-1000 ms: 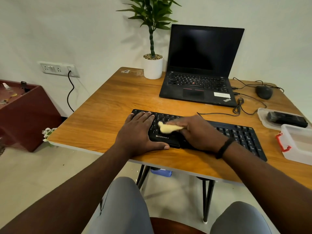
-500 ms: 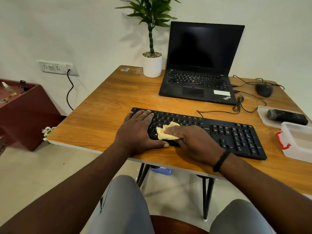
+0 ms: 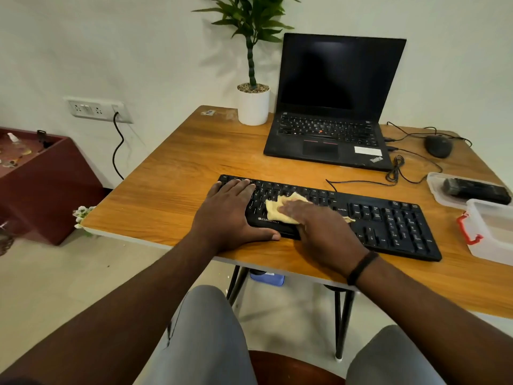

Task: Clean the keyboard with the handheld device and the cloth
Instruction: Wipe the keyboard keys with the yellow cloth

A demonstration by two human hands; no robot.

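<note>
A black keyboard (image 3: 388, 223) lies across the front of the wooden table (image 3: 188, 168). My left hand (image 3: 230, 212) lies flat on the keyboard's left end, fingers straight, thumb along its front edge. My right hand (image 3: 324, 232) presses a yellow cloth (image 3: 277, 211) onto the keys in the middle, fingers stretched over it. A corner of the cloth sticks out to the right of that hand. The black handheld device (image 3: 476, 188) lies in a clear tray at the right edge.
An open black laptop (image 3: 330, 134) and a potted plant (image 3: 253, 107) stand at the back. A mouse (image 3: 438, 145) and loose cables lie at the back right. A clear plastic box (image 3: 491, 232) with a red clasp sits at the right edge.
My right hand has slid the cloth over the keys, first toward the front left, now back up and right to the middle rows. My left hand has stayed in place.
</note>
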